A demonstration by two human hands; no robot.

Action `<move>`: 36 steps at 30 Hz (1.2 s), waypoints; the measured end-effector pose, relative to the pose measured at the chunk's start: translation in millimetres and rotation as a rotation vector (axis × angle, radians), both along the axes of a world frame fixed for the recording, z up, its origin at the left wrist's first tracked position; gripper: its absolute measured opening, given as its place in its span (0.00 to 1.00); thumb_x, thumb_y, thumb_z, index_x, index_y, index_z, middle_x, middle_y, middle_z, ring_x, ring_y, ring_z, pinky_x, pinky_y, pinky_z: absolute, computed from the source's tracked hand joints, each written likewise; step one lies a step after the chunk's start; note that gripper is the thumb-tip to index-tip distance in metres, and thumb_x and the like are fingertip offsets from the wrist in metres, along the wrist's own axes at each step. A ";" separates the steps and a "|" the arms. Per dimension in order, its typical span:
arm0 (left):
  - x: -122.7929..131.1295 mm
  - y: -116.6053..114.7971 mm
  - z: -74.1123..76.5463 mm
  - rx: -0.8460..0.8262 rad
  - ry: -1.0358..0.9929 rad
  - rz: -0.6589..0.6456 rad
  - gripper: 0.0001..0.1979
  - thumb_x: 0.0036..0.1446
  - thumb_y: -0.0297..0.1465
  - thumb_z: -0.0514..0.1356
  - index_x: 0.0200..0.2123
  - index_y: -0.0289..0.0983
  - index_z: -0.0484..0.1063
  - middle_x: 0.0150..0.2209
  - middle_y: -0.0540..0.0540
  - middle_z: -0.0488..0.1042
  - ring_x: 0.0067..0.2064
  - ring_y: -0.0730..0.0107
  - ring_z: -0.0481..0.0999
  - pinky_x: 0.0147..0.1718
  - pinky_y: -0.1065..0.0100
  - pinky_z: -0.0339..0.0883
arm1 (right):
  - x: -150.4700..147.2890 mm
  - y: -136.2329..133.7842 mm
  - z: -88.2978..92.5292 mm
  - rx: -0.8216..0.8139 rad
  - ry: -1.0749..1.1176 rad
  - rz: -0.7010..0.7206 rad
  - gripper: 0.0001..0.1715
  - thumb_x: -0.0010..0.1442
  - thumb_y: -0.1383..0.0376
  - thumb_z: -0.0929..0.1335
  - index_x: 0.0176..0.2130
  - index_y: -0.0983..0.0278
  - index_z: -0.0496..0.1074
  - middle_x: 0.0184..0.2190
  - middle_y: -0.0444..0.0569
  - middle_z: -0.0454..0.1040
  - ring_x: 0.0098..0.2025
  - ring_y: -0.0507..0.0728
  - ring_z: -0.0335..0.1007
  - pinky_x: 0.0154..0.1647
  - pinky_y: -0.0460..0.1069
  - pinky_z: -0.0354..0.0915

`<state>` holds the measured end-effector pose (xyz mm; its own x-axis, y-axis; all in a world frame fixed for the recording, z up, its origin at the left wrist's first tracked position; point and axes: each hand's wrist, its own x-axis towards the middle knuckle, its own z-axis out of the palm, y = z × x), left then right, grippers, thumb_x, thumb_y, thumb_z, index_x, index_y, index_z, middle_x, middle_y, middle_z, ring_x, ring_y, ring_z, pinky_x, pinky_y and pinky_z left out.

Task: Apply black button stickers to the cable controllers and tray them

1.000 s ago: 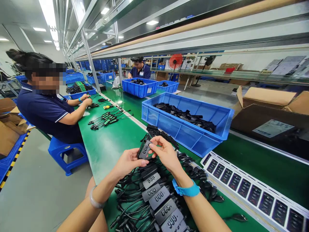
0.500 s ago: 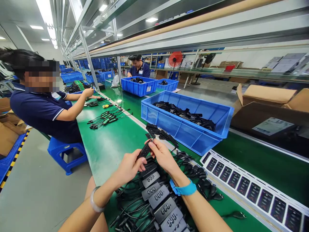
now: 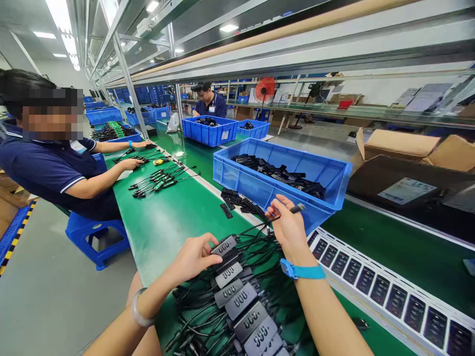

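Snag risk: the thin cable from the cable plug [image 3: 297,209] drops into the tangled cables [image 3: 226,316], so a sharp pull could catch other leads and drag the stacked modules [image 3: 241,302] out of line.
Rim risk: the right hand [image 3: 291,228] is close to the blue bin [image 3: 237,177], so the plug could knock against its wall if swung wider.
Left hand: [image 3: 193,259] forearm reaches in from the lower left, the hand curved over the top of the stack.
Left fingers: [image 3: 217,241] curled, tips on the topmost module; whether they are gripping it, I can't tell.
Right hand pose: raised off the bench, wrist bent, blue wristband [image 3: 302,270] just below the hand.
Right fingers: closed around the plug, which sticks out past them just above the bin's near rim.
Co-worker: [image 3: 48,168] seated on a blue stool [image 3: 94,242], both hands on the green bench [image 3: 159,232] beside laid-out wired parts [image 3: 156,183].
Loose pieces: black parts [image 3: 237,201] lying on the bench against the bin.
Bin: holds a heap of black parts.
Printed strip: [image 3: 352,264] dark panels in a row, running along the bench's far right.
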<state>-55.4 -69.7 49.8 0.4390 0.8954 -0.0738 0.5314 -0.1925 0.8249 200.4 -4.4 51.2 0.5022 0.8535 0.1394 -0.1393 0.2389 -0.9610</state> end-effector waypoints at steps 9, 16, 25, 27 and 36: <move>-9.0 16.8 -14.4 0.309 0.329 -0.058 0.19 0.60 0.44 0.59 0.49 0.41 0.75 0.41 0.44 0.73 0.42 0.63 0.75 0.41 0.66 0.69 | 28.4 24.8 -29.6 -0.124 -0.780 -0.113 0.06 0.54 0.63 0.68 0.33 0.63 0.72 0.33 0.50 0.73 0.38 0.58 0.68 0.48 0.55 0.63; -69.4 120.2 -42.8 0.457 0.502 0.228 0.23 0.59 0.37 0.59 0.56 0.33 0.68 0.53 0.35 0.69 0.54 0.55 0.71 0.54 0.59 0.64 | 14.3 48.6 -55.2 -0.400 -1.249 0.041 0.06 0.54 0.75 0.66 0.31 0.69 0.73 0.34 0.63 0.76 0.44 0.67 0.72 0.43 0.55 0.66; -173.9 256.0 -33.0 0.496 0.683 0.563 0.39 0.60 0.49 0.53 0.65 0.29 0.53 0.68 0.27 0.48 0.69 0.42 0.45 0.64 0.48 0.42 | 3.3 24.3 -35.7 -0.184 -1.104 -0.036 0.20 0.61 0.62 0.62 0.52 0.64 0.69 0.36 0.53 0.78 0.31 0.58 0.75 0.34 0.52 0.69; -186.3 281.1 -31.5 0.455 0.696 0.591 0.40 0.59 0.53 0.50 0.66 0.31 0.54 0.68 0.28 0.48 0.69 0.39 0.44 0.63 0.43 0.42 | -2.3 15.4 -27.1 -0.089 -0.879 -0.017 0.20 0.59 0.58 0.64 0.49 0.64 0.70 0.33 0.50 0.77 0.26 0.56 0.72 0.30 0.50 0.69; -182.0 333.3 -47.7 0.277 0.746 0.508 0.45 0.53 0.59 0.48 0.66 0.36 0.55 0.67 0.28 0.53 0.68 0.36 0.48 0.59 0.35 0.44 | -9.8 -9.9 16.5 -0.017 -0.374 0.241 0.26 0.57 0.50 0.69 0.48 0.63 0.69 0.33 0.49 0.77 0.33 0.54 0.73 0.34 0.47 0.71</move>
<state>-237.4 263.6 2.0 -0.0839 0.9943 0.0656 0.9778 0.0695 0.1978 190.7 -14.3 67.7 0.2068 0.9437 0.2581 0.1687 0.2255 -0.9595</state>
